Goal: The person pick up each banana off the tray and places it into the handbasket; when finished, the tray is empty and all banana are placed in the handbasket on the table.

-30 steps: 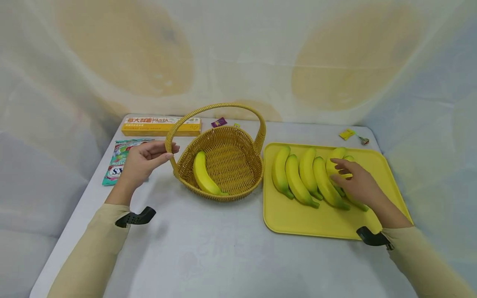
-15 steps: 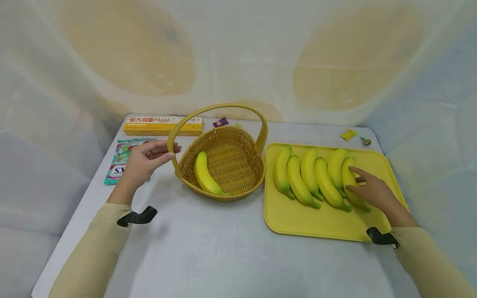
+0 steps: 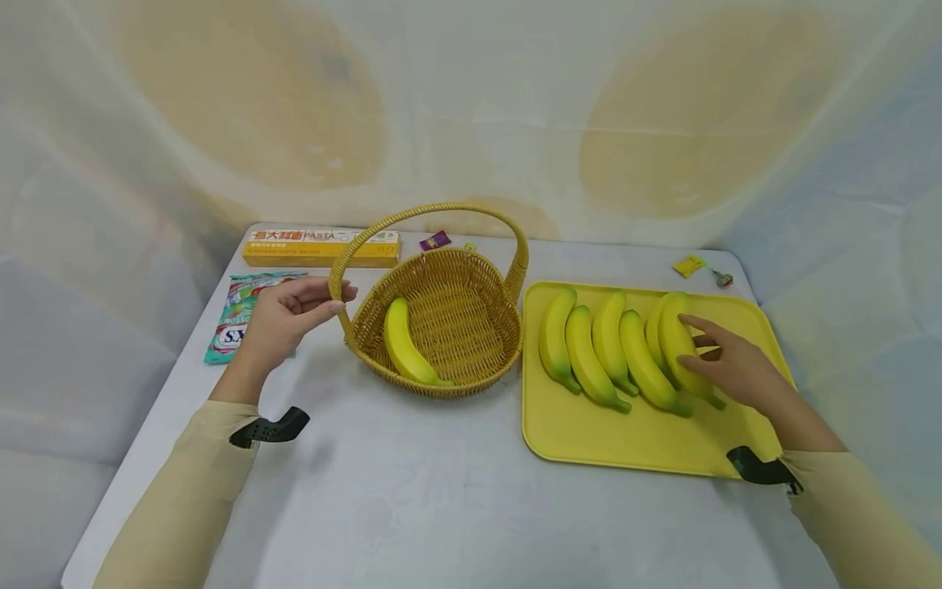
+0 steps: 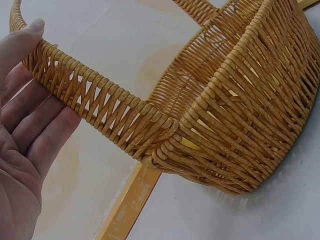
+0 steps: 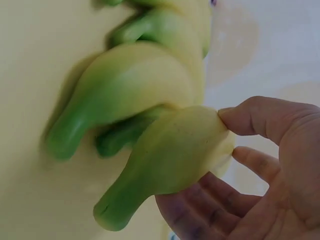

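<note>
My left hand point(image 3: 283, 319) pinches the left side of the woven handle point(image 4: 95, 95), thumb on one face and fingers behind it. The handle belongs to a tan wicker basket point(image 3: 464, 331) standing on the table. One yellow banana point(image 3: 405, 348) lies inside it, along the left wall. My right hand point(image 3: 739, 368) pinches another banana point(image 5: 175, 150) between thumb and fingers, its green stem pointing down toward me. This banana overlaps its neighbour in the head view. Several more bananas point(image 3: 589, 360) lie side by side on the yellow tray point(image 3: 603, 438).
An orange and white pasta box point(image 3: 320, 249) lies at the back left, with a green snack bag point(image 3: 235, 315) in front of it, partly behind my left hand. Small purple point(image 3: 435, 240) and yellow point(image 3: 688, 265) packets lie along the back edge. Patterned fabric walls surround the table.
My right hand has moved right to the rightmost banana, taken hold of it and shifted it up and slightly left. The left hand stays on the handle.
</note>
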Motion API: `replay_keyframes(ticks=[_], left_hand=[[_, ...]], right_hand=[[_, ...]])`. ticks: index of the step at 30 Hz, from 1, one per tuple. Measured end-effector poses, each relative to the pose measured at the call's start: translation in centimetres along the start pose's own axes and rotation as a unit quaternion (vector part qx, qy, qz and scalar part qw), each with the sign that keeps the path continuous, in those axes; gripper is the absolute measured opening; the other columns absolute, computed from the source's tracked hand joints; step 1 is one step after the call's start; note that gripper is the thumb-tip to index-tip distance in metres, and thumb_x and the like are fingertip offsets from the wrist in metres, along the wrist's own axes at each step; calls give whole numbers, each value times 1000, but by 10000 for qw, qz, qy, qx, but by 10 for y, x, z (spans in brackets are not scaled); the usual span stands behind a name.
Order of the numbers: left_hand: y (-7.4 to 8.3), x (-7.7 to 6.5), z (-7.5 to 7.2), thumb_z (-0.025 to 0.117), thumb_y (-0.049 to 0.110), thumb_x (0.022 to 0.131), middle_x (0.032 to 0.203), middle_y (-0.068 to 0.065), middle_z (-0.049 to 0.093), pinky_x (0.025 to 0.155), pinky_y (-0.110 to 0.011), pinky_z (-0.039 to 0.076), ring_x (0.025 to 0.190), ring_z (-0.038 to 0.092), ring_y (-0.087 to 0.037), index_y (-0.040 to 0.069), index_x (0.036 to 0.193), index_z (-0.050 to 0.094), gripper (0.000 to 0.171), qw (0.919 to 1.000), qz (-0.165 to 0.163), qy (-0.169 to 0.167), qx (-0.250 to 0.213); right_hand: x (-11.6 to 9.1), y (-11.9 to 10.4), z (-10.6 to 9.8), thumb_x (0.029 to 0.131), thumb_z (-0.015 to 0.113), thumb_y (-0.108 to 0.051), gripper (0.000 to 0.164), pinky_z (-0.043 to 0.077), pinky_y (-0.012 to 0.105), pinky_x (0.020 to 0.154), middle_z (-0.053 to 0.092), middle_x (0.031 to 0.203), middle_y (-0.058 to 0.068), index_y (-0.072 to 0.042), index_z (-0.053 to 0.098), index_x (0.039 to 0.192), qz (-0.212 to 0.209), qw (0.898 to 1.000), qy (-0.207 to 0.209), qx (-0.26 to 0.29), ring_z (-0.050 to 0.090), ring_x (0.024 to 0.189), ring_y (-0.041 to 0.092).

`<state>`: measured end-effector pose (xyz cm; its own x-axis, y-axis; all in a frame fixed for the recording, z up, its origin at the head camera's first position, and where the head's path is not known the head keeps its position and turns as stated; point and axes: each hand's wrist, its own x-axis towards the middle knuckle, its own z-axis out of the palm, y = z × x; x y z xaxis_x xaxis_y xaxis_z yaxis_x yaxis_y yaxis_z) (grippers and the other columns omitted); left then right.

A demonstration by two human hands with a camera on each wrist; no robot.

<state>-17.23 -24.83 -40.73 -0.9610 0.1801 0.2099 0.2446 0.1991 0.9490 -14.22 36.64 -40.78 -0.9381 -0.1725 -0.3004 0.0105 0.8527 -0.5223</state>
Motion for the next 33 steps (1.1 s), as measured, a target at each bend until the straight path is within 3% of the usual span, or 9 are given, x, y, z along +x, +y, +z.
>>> replay_keyframes(ticks=[10,18,23,33], left_hand=[[0,2,1,72,9,96,115,-4,75,93,-23,55,106,72,-14,-1,126,68,32,10000,2,-9,30],[-1,0,0,72,10,96,116,-5,75,94,-23,55,107,72,-15,0,126,68,32,10000,-46,-2,43],[0,-1,0,72,10,96,116,-5,75,94,-23,55,107,72,-14,1,127,68,33,10000,-58,14,43],[2,-2,1,72,12,96,117,-5,75,95,-22,54,109,71,-17,1,128,68,33,9999,-94,22,77]], right_hand=[[-11,-54,5,103,62,-35,70,52,59,92,51,143,27,-15,30,161,-887,9958,-170,143,57,120,43],[-15,-109,7,102,65,-31,64,52,50,92,50,149,13,-24,37,159,-1712,9821,-646,441,56,126,32],[-3,-137,15,100,67,-31,62,52,48,95,54,146,6,-26,41,156,-1964,9722,-1039,739,55,128,28],[40,-194,44,99,69,-32,66,51,48,101,54,143,8,-29,39,157,-2104,9592,-1670,883,60,123,28]])
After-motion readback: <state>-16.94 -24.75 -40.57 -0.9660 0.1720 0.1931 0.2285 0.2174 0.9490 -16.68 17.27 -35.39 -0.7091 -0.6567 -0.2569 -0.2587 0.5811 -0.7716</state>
